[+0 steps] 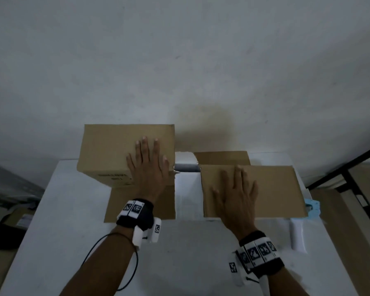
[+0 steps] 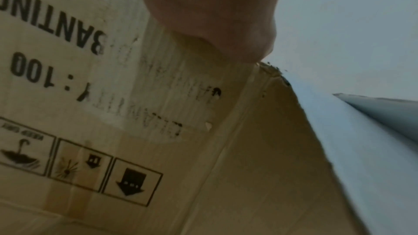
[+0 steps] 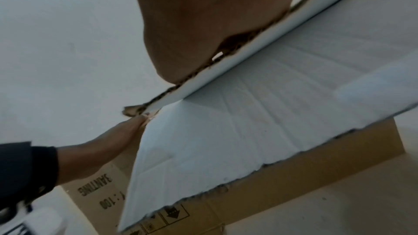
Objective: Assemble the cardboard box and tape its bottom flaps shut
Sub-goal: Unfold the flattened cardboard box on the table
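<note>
Brown corrugated cardboard box on white table, standing open, interior white-lined, far of centre. Left flap raised and tilted toward far left; right brown flap lying nearly level over the right side. Smaller far flap visible behind it. Printed handling symbols on the outer near wall, reading inverted in both wrist views, so box judged upside down, bottom flaps uppermost.

Left hand: fingers straight and spread, palm flat against the raised left flap, gripping nothing. Right hand: fingers extended, slightly spread, pressed flat on the right flap, gripping nothing.

Pale blue object at right table edge and white cylindrical item near it; identity not determinable. Tape itself not identified.

Handling judgement: board light, stiff across panels, compliant only at scored creases; edges frayed, corners prone to tearing. Flaps likely to spring back unless held. Best purchase: flat palm pressure mid-flap, or pinch at free flap edges away from torn corners.

Step judged: folding major flaps inward; taping not yet begun.
</note>
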